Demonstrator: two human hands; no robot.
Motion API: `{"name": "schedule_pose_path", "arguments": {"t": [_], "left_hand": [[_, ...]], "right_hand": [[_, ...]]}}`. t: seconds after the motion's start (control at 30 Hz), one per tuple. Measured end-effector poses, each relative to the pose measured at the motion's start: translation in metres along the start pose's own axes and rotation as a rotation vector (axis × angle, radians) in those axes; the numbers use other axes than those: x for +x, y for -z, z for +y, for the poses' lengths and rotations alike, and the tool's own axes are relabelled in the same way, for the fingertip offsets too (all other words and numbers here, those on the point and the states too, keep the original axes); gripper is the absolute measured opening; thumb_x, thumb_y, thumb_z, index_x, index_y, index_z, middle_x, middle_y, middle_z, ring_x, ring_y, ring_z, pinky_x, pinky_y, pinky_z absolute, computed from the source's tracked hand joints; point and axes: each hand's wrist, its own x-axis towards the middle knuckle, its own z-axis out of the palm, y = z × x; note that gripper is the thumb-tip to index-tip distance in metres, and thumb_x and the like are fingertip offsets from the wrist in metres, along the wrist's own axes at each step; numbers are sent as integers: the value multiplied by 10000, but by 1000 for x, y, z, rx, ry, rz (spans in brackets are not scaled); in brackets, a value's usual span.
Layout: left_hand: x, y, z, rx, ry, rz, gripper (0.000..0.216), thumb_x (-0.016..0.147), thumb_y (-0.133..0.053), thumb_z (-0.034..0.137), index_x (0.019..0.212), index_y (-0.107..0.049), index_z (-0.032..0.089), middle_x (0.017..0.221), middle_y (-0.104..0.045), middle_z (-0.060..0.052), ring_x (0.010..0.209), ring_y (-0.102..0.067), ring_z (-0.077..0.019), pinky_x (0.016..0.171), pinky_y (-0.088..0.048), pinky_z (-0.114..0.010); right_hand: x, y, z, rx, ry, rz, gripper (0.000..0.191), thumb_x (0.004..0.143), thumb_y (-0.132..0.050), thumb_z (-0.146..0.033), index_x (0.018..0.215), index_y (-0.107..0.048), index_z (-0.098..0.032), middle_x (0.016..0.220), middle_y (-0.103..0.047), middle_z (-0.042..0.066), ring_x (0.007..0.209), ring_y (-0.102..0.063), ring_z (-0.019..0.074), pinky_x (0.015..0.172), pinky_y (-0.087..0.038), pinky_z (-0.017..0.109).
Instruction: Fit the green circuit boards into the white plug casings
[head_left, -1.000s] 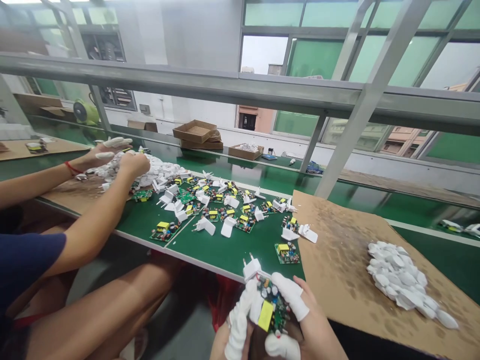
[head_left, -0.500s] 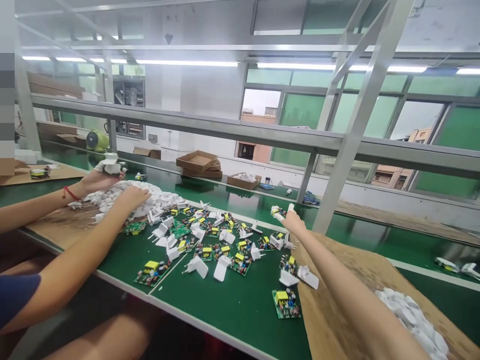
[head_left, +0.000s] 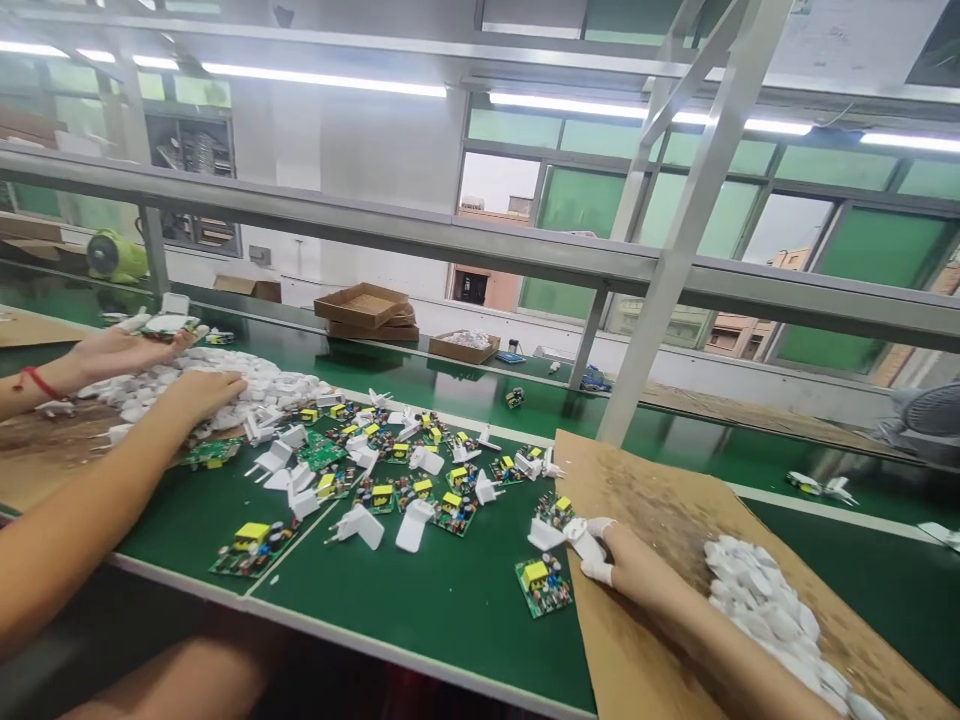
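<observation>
The right hand [head_left: 626, 565] lies on the cardboard sheet [head_left: 675, 520] at the desk [head_left: 450, 610] edge, its white-capped fingers [head_left: 596, 545] closed on a white plug shell [head_left: 581, 535]. The left hand is out of view. Just beside it sits a circuit board [head_left: 542, 586], and a heap of white shells [head_left: 765, 610] rests further right. Beyond, boards and shells lie scattered, where a co-worker's hands [head_left: 195, 390] rest on another white pile [head_left: 247, 380].

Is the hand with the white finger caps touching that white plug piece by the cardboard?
Touching. The head view shows the right hand with its capped fingertips on the white plug piece.
</observation>
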Motion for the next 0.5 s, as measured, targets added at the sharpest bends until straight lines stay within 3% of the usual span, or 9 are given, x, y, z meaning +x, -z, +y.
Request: {"name": "schedule_pose_path", "arguments": {"t": [0.13,0.27,0.37,0.43,0.5], "left_hand": [[3,0,0,95,35,2,199,555,-366,69,497,-552,109,1033,-551,-40,1087,-49,-133,858,-223,-143],[4,-3,6,177,83,-28,223,575,-378,62,457,-542,157,1026,-546,35,1094,-57,-131,885,-226,-216],[-1,-9,21,181,101,-36,240,620,-359,150,437,-515,159,1003,-570,17,1103,-33,-129,903,-215,-230],[-23,-22,34,161,115,-50,290,641,-331,253,418,-489,157,951,-604,-29,1107,-22,-132,901,-221,-197],[-67,-47,44,96,151,-127,343,658,-304,328,424,-495,165,849,-638,-58,1117,-110,-133,875,-270,-188]], "right_hand": [[-14,-2,-5,127,-60,78,186,701,-359,-309,616,-441,-165,638,-516,30,634,-474,166,592,-333,279],[-27,26,-24,315,-110,106,261,726,-258,-358,537,-324,-190,485,-409,-22,509,-441,119,547,-345,247],[-49,48,-47,409,-109,105,293,717,-267,-377,501,-322,-186,457,-383,-35,470,-412,93,522,-340,221],[-67,53,-65,437,-77,70,263,683,-357,-345,483,-363,-173,464,-384,-37,471,-398,81,501,-327,202],[-82,47,-80,432,-28,8,199,656,-410,-271,491,-404,-159,483,-397,-38,484,-389,74,480,-309,186]]}}
